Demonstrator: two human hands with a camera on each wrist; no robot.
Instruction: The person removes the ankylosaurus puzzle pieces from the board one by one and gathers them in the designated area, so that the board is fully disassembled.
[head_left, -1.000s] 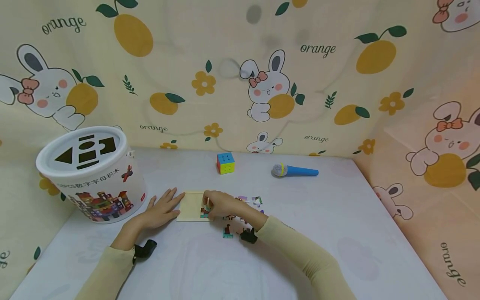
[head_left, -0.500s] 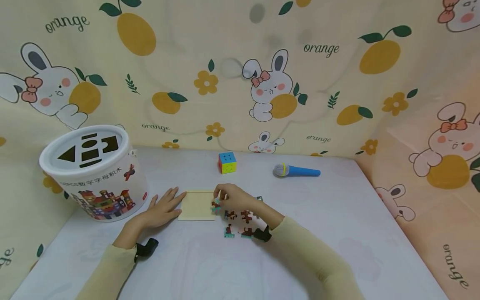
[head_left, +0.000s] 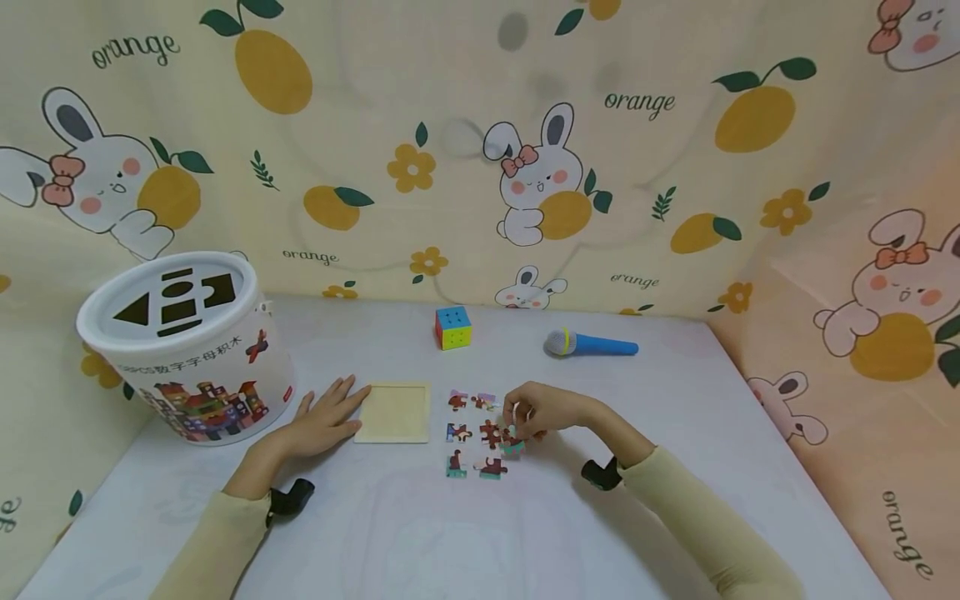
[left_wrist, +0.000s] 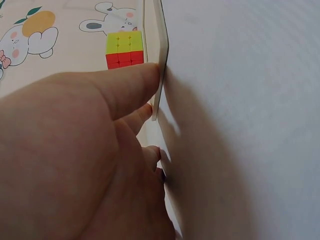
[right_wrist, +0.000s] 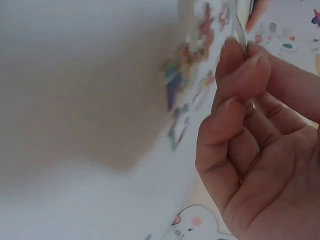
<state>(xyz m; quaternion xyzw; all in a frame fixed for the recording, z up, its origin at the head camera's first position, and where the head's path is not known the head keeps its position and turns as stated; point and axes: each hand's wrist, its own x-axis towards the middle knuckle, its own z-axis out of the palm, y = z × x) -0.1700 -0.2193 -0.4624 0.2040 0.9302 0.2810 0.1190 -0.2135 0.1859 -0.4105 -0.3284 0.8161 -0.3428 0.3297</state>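
A shallow wooden puzzle tray (head_left: 392, 414) lies bare on the white table. My left hand (head_left: 327, 419) rests beside it with fingers spread, thumb and fingertips touching its left edge; the left wrist view shows the thumb (left_wrist: 135, 87) against the tray's side. To the right of the tray, my right hand (head_left: 553, 410) pinches a jigsaw piece (head_left: 513, 446) with a teal edge, over the loose pieces. That piece appears edge-on between thumb and fingers in the right wrist view. Several loose jigsaw pieces (head_left: 491, 468) lie in rough rows; some are hidden behind the right hand.
A large white block bucket (head_left: 187, 358) with a shape-cut lid stands at the left. Behind the tray sit a puzzle cube (head_left: 453, 328) and, farther right, a blue toy microphone (head_left: 592, 342). A patterned cloth (head_left: 450, 167) hangs at the back.
My right hand has lifted the jigsaw piece out of the tray and carried it right, over the loose pieces. The left hand has stayed at the tray's edge.
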